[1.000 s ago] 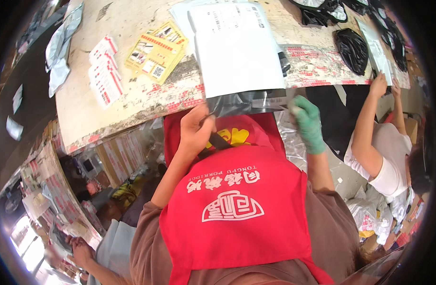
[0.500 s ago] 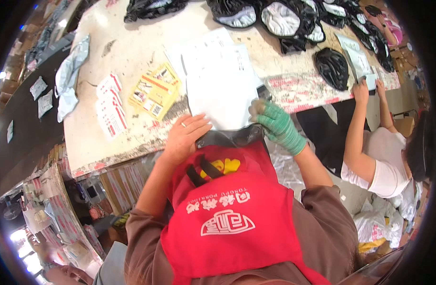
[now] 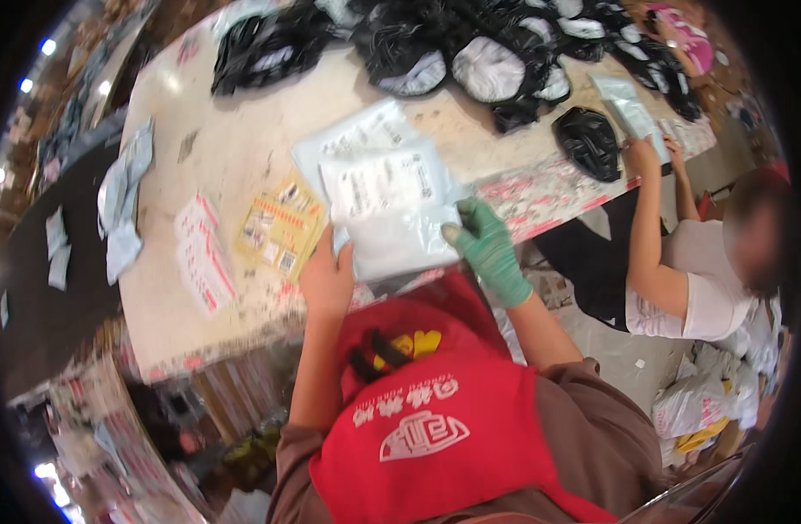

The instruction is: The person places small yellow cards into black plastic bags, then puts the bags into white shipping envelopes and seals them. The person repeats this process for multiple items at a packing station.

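Note:
A pale blue-white plastic mailer bag (image 3: 396,236) with a white label (image 3: 378,185) lies at the table's near edge, overlapping another labelled mailer (image 3: 357,135) behind it. My bare left hand (image 3: 328,272) is at its near left corner, thumb up along the side and the other fingers mostly hidden. On the opposite side, my right hand (image 3: 490,251) in a green knitted glove pinches the right edge, thumb on top. Yellow printed cards (image 3: 280,225) lie just left of my left hand, and a row of red-and-white slips (image 3: 201,253) lies beyond them.
Black plastic bundles with pale openings (image 3: 488,70) line the table's far side. One black bundle (image 3: 586,144) lies at the right. A co-worker's hand (image 3: 642,157) holds another mailer (image 3: 629,109) there. A dark conveyor belt (image 3: 34,288) with small packets runs along the left.
My left hand has gone from lying over the mailer's near edge to its left side. The glove's thumb now rests on the right edge. The whole view has shifted slightly.

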A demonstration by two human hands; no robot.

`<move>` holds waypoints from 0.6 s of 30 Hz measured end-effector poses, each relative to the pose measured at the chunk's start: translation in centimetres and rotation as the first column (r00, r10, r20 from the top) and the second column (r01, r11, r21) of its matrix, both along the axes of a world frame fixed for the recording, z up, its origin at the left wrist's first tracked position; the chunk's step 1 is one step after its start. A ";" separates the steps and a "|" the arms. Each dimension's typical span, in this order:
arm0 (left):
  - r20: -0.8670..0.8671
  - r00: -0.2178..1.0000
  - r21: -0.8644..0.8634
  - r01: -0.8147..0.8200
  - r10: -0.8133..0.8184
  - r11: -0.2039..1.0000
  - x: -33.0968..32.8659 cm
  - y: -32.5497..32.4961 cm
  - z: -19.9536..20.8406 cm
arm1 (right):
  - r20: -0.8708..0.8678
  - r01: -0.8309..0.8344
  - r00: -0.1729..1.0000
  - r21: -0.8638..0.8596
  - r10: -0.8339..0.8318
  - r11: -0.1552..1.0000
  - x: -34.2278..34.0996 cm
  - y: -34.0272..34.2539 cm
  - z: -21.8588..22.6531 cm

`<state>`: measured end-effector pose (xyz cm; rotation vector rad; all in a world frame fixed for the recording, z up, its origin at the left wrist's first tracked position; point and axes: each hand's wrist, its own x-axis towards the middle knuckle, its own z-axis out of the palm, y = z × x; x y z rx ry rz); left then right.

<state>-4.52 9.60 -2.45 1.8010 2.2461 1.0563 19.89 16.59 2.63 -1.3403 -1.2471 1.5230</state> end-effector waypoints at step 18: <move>0.955 0.206 0.257 -0.209 -0.214 0.944 -6.8 -2.4 9.2 | 0.512 -0.282 0.768 0.810 -0.384 0.515 6.0 12.8 -0.4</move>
